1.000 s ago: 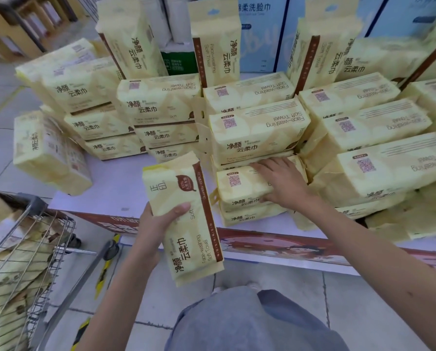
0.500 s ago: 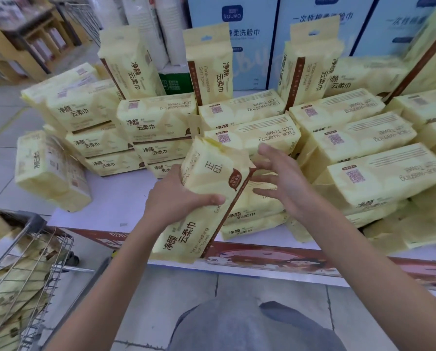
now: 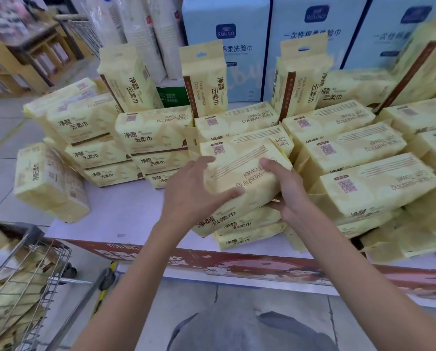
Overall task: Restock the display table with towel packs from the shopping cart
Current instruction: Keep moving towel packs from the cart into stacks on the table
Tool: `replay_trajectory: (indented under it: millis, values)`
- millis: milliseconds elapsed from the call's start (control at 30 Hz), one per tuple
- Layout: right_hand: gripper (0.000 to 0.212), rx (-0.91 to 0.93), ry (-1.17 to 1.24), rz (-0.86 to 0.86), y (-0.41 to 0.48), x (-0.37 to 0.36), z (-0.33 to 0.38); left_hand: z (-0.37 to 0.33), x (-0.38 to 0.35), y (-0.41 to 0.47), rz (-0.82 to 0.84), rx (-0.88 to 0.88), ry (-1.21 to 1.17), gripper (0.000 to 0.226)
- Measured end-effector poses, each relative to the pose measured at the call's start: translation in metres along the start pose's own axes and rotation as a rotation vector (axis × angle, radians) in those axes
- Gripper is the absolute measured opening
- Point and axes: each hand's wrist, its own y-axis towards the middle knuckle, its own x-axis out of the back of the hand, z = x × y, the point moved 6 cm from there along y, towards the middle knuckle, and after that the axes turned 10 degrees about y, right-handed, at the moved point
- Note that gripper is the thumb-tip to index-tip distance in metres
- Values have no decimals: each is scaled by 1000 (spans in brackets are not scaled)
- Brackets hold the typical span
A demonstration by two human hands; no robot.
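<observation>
Together, left hand and right hand grip pack

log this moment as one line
left hand: grips towel pack | right hand: grips same pack | towel pack: tilted atop front stack | shopping cart: more packs inside

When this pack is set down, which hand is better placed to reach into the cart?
Probably left: the shopping cart stands on the side of the left hand; the right hand grips the other end of the pack.
</observation>
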Motion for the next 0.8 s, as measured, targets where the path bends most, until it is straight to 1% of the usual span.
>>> replay_trajectory:
  millis: [67, 133, 167, 233, 267, 333, 367, 400, 433, 500, 533, 600, 633, 667, 733, 800]
  values:
    - [56, -2, 27, -31, 3, 6, -2, 26, -4, -5, -60, 111, -93, 100]
    - [48, 6, 45, -61, 6, 11, -4, 50, -13, -13, -80, 241, -206, 97]
    - [45, 8, 58, -84, 7, 14, -6, 59, -20, -19, -71, 308, -276, 96]
    - [49, 5, 96, -148, 9, 20, -11, 69, -38, -28, 4, 420, -446, 92]
    - [50, 2, 124, -184, 9, 23, -15, 69, -48, -32, 64, 465, -577, 86]
    - [51, -1, 197, -242, 9, 25, -23, 62, -67, -38, 173, 551, -874, 67]
    - [53, 8, 222, -265, 9, 25, -26, 59, -72, -39, 171, 589, -968, 57]
    - [57, 28, 238, -292, 9, 23, -28, 57, -76, -39, 130, 620, -1016, 50]
    - [63, 49, 250, -322, 8, 22, -29, 55, -78, -38, 77, 640, -1029, 46]
    - [73, 62, 250, -377, 7, 20, -30, 50, -78, -34, -7, 632, -958, 46]
    - [70, 55, 240, -394, 8, 20, -32, 47, -77, -32, -31, 616, -921, 46]
    - [49, 25, 243, -391, 10, 23, -36, 41, -75, -27, -57, 592, -866, 46]
    - [42, 10, 243, -385, 11, 25, -39, 39, -76, -25, -60, 578, -830, 45]
    - [41, 0, 227, -384, 11, 28, -40, 35, -76, -23, -57, 559, -792, 44]
    - [52, -8, 164, -380, 13, 31, -40, 30, -78, -19, -51, 538, -725, 40]
    - [65, -26, 91, -343, 16, 29, -37, 28, -78, -16, -63, 554, -694, 39]
